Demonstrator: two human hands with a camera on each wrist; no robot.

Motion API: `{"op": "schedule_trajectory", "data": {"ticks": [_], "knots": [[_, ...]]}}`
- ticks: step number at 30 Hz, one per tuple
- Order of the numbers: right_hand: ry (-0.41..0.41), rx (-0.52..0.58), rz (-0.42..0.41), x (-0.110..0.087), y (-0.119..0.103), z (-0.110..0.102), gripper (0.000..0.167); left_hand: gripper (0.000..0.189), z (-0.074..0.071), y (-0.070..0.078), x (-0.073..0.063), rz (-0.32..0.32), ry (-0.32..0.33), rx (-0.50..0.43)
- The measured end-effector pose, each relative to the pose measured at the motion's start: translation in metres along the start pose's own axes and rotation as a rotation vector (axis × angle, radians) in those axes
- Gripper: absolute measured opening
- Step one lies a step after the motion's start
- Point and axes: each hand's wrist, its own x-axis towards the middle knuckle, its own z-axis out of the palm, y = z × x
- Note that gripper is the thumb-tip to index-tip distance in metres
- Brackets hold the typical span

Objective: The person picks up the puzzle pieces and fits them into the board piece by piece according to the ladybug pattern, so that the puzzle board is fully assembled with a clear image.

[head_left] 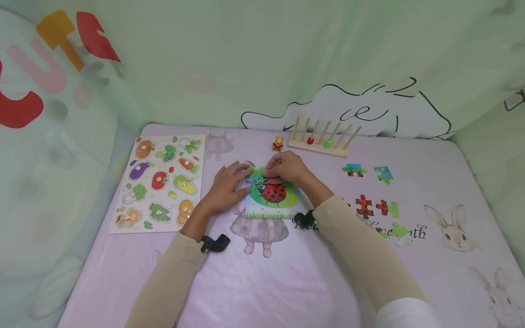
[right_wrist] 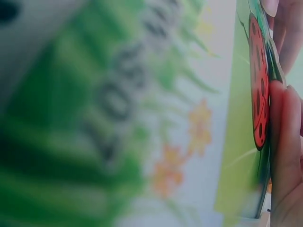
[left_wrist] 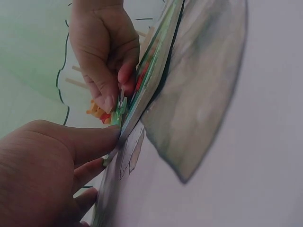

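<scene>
While the ladybug board (head_left: 255,207) lies on the counter (head_left: 266,291), the left hand (head_left: 229,184), straight-fingered, touches its nine-o'clock edge; the right hand (head_left: 289,169), at one o'clock, pinches a green puzzle piece (left_wrist: 122,108), eight o'clock from its palm, near the board's top.

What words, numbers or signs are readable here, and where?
"CUT": left wall; the red shape after it is unclear.
"e": back wall, among unclear black strokes.
"th": tablecloth; the rest is small, partly covered.
Ladybird board: lettering too blurred to read.
</scene>
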Motion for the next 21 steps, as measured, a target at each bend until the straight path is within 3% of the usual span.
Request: {"op": "schedule_trajectory", "data": {"ticks": [8,21], "knots": [[0.028,-0.091,0.024,0.002,-0.007,0.002,0.017,0.059,0.000,0.000,0.001,-0.010,-0.010,0.008],[0.067,-0.272,-0.021,0.003,-0.014,0.006,0.020,0.057,0.000,-0.004,0.001,0.004,-0.006,0.010]]}}
